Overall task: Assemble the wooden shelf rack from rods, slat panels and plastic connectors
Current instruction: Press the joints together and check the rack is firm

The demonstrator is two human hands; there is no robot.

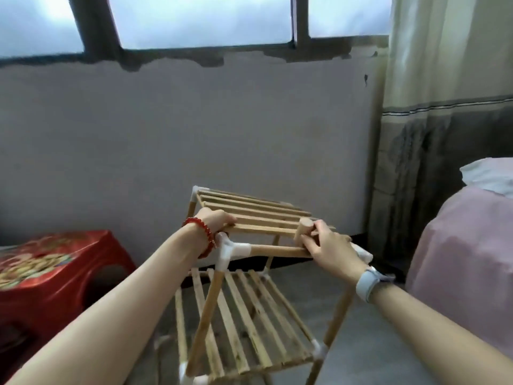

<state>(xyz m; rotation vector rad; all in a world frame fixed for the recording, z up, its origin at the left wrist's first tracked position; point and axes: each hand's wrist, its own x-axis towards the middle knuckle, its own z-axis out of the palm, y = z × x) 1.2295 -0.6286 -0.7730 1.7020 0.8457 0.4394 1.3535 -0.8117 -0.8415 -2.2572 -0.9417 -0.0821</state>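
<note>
The half-built shelf rack [249,301] stands on the floor before the wall, between a red stool [55,273] and a pink-covered bed [458,259]. The left hand [215,219] grips the near-left edge of the top slat panel [249,215]; the right hand [327,243], fingers curled, holds a short rod [302,232] at that panel's near-right edge.

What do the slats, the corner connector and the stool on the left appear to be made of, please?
Slats: pale, unpainted wood by the look; grain and knots show on the lower panel.
Connector: probably plastic, whitish and slightly translucent, moulded into branching sockets around the rods.
Stool: likely moulded plastic, glossy red, with a printed pattern on top.
</note>
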